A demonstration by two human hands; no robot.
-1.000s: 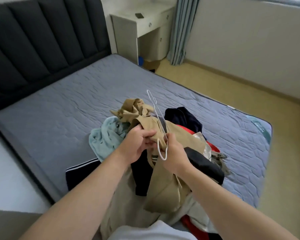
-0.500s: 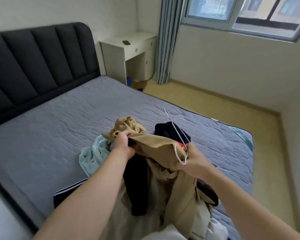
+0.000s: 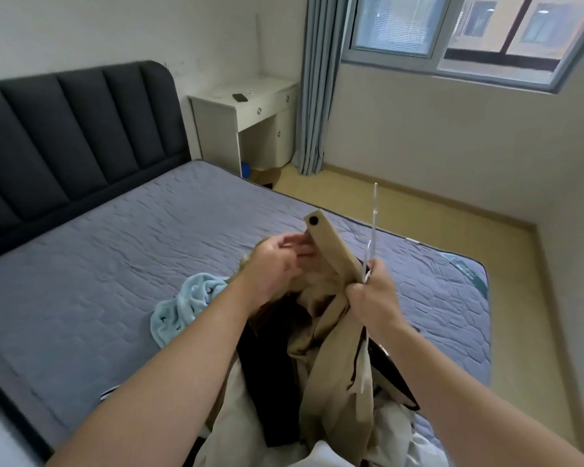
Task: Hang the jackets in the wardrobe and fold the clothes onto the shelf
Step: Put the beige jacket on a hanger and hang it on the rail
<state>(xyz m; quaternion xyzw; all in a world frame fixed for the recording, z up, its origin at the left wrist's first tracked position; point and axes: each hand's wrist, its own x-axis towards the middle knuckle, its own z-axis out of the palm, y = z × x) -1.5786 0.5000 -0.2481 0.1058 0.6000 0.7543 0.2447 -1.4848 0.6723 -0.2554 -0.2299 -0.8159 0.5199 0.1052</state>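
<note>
- We found the right hand (image 3: 373, 298) clenched round the neck of a white wire hanger (image 3: 373, 217) together with a bunch of the tan jacket (image 3: 334, 352).
- The left hand (image 3: 272, 264) had its fingers loosely spread, touching the jacket's stiff tab (image 3: 331, 244); whether they pinched cloth we could not tell, the hand being blurred.
- The hanger's long axis ran from 12 to 6 o'clock, with one end rising above the fist. The jacket's collar region lay at 9 o'clock from the right fist, between the hands, so we judged the left hand nearer for seating the shoulder.
- The tab was flat and firm, bearing a dark round stud; the body cloth was a matte weave, hanging in limp folds.
- A pale blue fleecy garment (image 3: 186, 305) lay at 8 o'clock from the left hand on the grey quilted mattress (image 3: 115, 251).
</note>
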